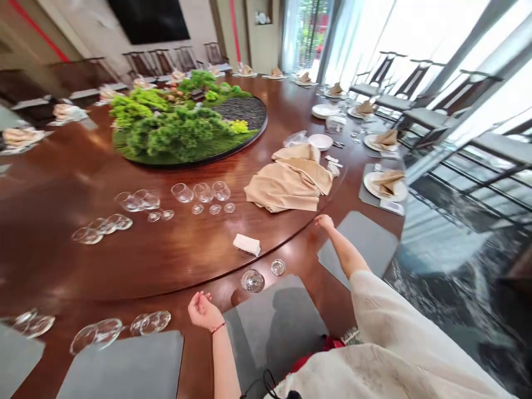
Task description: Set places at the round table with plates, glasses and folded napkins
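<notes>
My left hand [203, 311] hovers over the table's outer ring, fingers loosely curled with nothing in them, just left of a grey placemat [286, 338]. A stemmed glass [252, 280] and a small glass [277, 267] stand at that mat's far edge. My right hand [323, 222] is stretched forward, its fingers bent onto the rim of the wooden turntable [187, 266]. Just beyond it lies a pile of beige napkins [291, 180]. A white folded packet [246, 244] lies on the turntable between my hands.
Several clear glasses [203, 192] lie on the turntable, more [102, 332] on the outer ring. A green moss centrepiece [183, 124] fills the middle. Plates with folded napkins [385, 184] and grey chairs [419, 102] line the right side. Another placemat [366, 241] lies right of my arm.
</notes>
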The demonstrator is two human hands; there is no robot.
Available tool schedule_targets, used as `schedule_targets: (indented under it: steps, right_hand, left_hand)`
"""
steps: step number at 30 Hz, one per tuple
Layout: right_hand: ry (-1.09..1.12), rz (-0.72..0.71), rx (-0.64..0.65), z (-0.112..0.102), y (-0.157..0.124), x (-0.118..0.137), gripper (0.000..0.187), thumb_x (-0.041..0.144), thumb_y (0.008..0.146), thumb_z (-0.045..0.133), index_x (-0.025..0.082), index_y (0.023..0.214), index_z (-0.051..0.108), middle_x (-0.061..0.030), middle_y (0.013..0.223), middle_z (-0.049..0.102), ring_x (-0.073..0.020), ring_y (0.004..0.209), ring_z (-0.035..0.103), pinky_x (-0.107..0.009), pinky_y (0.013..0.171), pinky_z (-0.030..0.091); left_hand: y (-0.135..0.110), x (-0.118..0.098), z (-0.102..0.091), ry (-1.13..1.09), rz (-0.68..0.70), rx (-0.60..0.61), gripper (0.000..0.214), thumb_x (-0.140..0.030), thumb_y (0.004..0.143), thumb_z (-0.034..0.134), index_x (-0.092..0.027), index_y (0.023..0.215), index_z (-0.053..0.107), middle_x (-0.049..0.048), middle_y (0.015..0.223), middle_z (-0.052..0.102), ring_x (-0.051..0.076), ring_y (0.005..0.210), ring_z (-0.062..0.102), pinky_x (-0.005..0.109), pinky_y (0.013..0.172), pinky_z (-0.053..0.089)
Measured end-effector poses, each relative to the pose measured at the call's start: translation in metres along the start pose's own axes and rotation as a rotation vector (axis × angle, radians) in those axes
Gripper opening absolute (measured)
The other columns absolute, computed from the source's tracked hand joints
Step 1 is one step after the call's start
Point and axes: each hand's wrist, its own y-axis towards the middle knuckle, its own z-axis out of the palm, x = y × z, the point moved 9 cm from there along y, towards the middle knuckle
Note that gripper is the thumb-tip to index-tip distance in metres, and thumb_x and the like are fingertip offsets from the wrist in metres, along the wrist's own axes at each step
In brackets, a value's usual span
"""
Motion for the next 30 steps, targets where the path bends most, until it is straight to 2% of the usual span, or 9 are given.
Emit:
schedule_targets:
  steps: [3, 7, 9, 12, 16, 20, 24, 27, 30]
  right_hand:
    - [0.031, -0.005, 0.072, 0.002, -0.007, -0.003, 0.046, 0.001, 0.096, 0.047, 0.009, 0.132, 0.074, -0.0104, 0.093, 0.081, -0.0095, 0.071, 0.069, -0.016, 0.071, 0.049]
    - [0.037, -0.021, 0.094, -0.003, -0.015, -0.006, 0.038, 0.004, 0.097, 0.052, 0.01, 0.126, 0.076, -0.0064, 0.082, 0.079, -0.0093, 0.069, 0.066, -0.017, 0.076, 0.048]
    - [0.038, -0.085, 0.088, -0.006, -0.019, 0.001, 0.037, 0.004, 0.098, 0.051, 0.009, 0.124, 0.077, -0.008, 0.086, 0.079, -0.0099, 0.068, 0.065, -0.019, 0.077, 0.048]
    - [0.074, -0.245, 0.057, -0.005, -0.02, 0.028, 0.042, 0.004, 0.102, 0.043, 0.007, 0.131, 0.073, -0.0115, 0.1, 0.08, -0.009, 0.067, 0.063, -0.02, 0.076, 0.048]
    - [0.102, -0.452, 0.132, 0.019, -0.017, 0.088, 0.049, 0.002, 0.104, 0.032, 0.007, 0.138, 0.068, -0.0141, 0.113, 0.078, -0.0076, 0.066, 0.063, -0.02, 0.08, 0.05]
    - [0.164, -0.555, 0.246, 0.057, -0.015, 0.156, 0.047, 0.005, 0.104, 0.036, 0.013, 0.136, 0.07, -0.0146, 0.121, 0.076, -0.0149, 0.081, 0.072, -0.029, 0.093, 0.056]
    - [0.245, -0.595, 0.373, 0.112, -0.015, 0.226, 0.047, 0.007, 0.104, 0.037, 0.009, 0.144, 0.063, -0.0215, 0.135, 0.069, -0.0176, 0.086, 0.074, -0.038, 0.096, 0.058]
    - [0.276, -0.603, 0.409, 0.161, -0.014, 0.285, 0.051, 0.008, 0.104, 0.043, 0.006, 0.154, 0.051, -0.0268, 0.145, 0.061, -0.0176, 0.083, 0.074, -0.037, 0.091, 0.06]
    - [0.289, -0.546, 0.39, 0.203, -0.013, 0.341, 0.067, 0.012, 0.103, 0.054, 0.003, 0.165, 0.031, -0.0316, 0.151, 0.053, -0.0167, 0.082, 0.073, -0.033, 0.083, 0.06]
  left_hand:
    - [-0.008, -0.011, -0.006, 0.016, -0.031, 0.016, 0.02, -0.032, 0.078, 0.066, -0.02, 0.092, 0.06, 0.0036, 0.087, 0.068, 0.015, 0.064, 0.066, 0.028, 0.056, 0.057]
    - [-0.007, -0.019, -0.031, 0.037, -0.037, 0.0, 0.018, -0.026, 0.076, 0.066, -0.021, 0.092, 0.059, 0.003, 0.086, 0.068, 0.015, 0.063, 0.064, 0.027, 0.053, 0.055]
    - [-0.009, -0.022, -0.044, 0.055, -0.007, -0.001, 0.018, -0.028, 0.078, 0.065, -0.021, 0.094, 0.059, 0.0022, 0.085, 0.066, 0.014, 0.062, 0.064, 0.026, 0.054, 0.055]
    - [-0.018, -0.024, -0.057, 0.071, 0.001, 0.019, 0.021, -0.032, 0.082, 0.064, -0.019, 0.098, 0.059, 0.0024, 0.087, 0.066, 0.013, 0.064, 0.064, 0.025, 0.058, 0.055]
    - [-0.032, -0.012, -0.059, 0.074, -0.082, 0.016, 0.026, -0.039, 0.086, 0.064, -0.017, 0.1, 0.06, 0.0046, 0.09, 0.066, 0.011, 0.066, 0.064, 0.024, 0.064, 0.054]
    - [-0.034, 0.006, -0.043, 0.059, -0.125, 0.012, 0.032, -0.046, 0.088, 0.064, -0.017, 0.1, 0.06, 0.0057, 0.092, 0.067, 0.01, 0.069, 0.064, 0.023, 0.067, 0.053]
    - [-0.012, 0.024, -0.017, 0.034, -0.127, 0.019, 0.036, -0.051, 0.086, 0.065, -0.017, 0.097, 0.061, 0.0069, 0.092, 0.068, 0.01, 0.069, 0.065, 0.024, 0.068, 0.054]
    - [0.015, 0.037, 0.004, 0.027, -0.12, 0.048, 0.039, -0.055, 0.086, 0.065, -0.018, 0.095, 0.062, 0.0067, 0.091, 0.068, 0.011, 0.067, 0.065, 0.023, 0.065, 0.053]
    - [0.033, 0.051, 0.021, 0.004, -0.121, 0.067, 0.041, -0.058, 0.085, 0.068, -0.018, 0.095, 0.063, 0.0064, 0.089, 0.069, 0.012, 0.067, 0.066, 0.025, 0.066, 0.055]
